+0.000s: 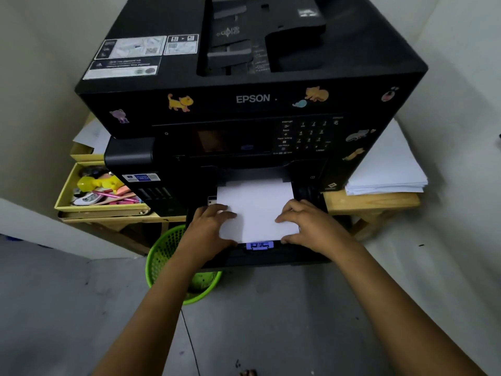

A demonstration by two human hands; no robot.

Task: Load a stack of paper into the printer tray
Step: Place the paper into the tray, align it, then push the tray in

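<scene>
Your paper (256, 210) lies flat in the tray (271, 256), which is pulled out from the printer (244, 104) at the front edge of the desk (374, 203); its far end already runs in under the printer's mouth, and its near edge sits just behind the blue guide (259, 245). You hold it from both sides, most likely so the sheets stay square and slide down between the tray walls without fanning. Your left hand (210, 232) is at the left edge of the paper, fingers curled over the top and thumb low by the near corner, so it grips the paper. Your right hand (306, 226) mirrors it on the right edge, fingers bent over the top sheet and thumb tucked at the near right corner, also gripping. Both forearms reach forward and slightly inward from below, wrists level with the tray. The paper looks nearly seated; what remains, I judge, is to let it settle, bring the guide up to its edge and push the tray home. A spare pile of sheets (387, 169) rests on the desk's right end, a box of stationery (100, 191) on its left, and a green basket (168, 256) stands on the floor under the front edge.
</scene>
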